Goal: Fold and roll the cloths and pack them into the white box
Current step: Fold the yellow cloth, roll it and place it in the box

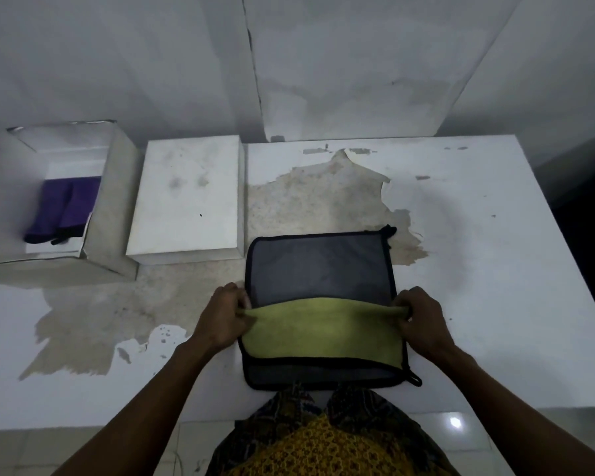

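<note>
A cloth (318, 269), grey on one face and yellow-green on the other with black edging, lies flat on the table in front of me. Its near part is turned over so the green side (320, 329) shows as a fold. My left hand (222, 317) pinches the fold's left end and my right hand (418, 319) pinches its right end. The open white box (112, 201) stands at the far left. Inside it lies a rolled purple cloth (64, 209).
The white box lid (186, 201) lies flat between the box and the cloth. The white table (478, 252) has a large patch of peeled, stained surface in the middle. A wall rises just behind the table. My patterned clothing shows at the near edge.
</note>
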### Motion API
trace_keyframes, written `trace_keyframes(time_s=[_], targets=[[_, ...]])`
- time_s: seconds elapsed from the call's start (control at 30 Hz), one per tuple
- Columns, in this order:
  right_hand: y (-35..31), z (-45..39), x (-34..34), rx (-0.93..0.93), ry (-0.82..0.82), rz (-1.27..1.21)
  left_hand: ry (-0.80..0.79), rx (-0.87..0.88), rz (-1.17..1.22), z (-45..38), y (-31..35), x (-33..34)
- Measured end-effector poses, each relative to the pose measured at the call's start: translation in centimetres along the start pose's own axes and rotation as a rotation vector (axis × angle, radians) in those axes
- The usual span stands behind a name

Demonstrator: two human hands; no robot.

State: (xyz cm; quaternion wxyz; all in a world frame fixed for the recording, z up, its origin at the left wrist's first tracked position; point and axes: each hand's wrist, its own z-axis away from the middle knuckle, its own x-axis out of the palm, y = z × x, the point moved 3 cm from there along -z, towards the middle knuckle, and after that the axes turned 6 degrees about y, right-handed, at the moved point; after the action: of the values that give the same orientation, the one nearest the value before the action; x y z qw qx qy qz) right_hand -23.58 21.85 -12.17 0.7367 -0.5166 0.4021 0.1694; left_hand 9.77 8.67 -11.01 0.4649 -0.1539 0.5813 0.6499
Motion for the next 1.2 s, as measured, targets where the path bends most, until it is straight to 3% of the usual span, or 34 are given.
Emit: trace_keyframes(time_s=[0.23, 0.53, 0.93, 1.2], targets=[[1.4, 3.8, -0.6, -0.134, 0.058, -0.081, 0.049, 0.134, 0.008, 3.5, -0.7, -0.3], [2.0, 6.3, -0.3, -0.189, -0.029, 0.073, 0.065, 0.283, -0.109, 5.6, -1.9, 0.7], [1.5, 6.8, -0.1, -0.206, -0.037, 0.248, 0.055, 0.352, -0.189, 6.2, -3.0, 1.8], [0.0, 5.7, 0.0, -0.249, 0.136, 0.211, 0.214, 0.311, -0.296, 5.5, -0.1, 1.2]])
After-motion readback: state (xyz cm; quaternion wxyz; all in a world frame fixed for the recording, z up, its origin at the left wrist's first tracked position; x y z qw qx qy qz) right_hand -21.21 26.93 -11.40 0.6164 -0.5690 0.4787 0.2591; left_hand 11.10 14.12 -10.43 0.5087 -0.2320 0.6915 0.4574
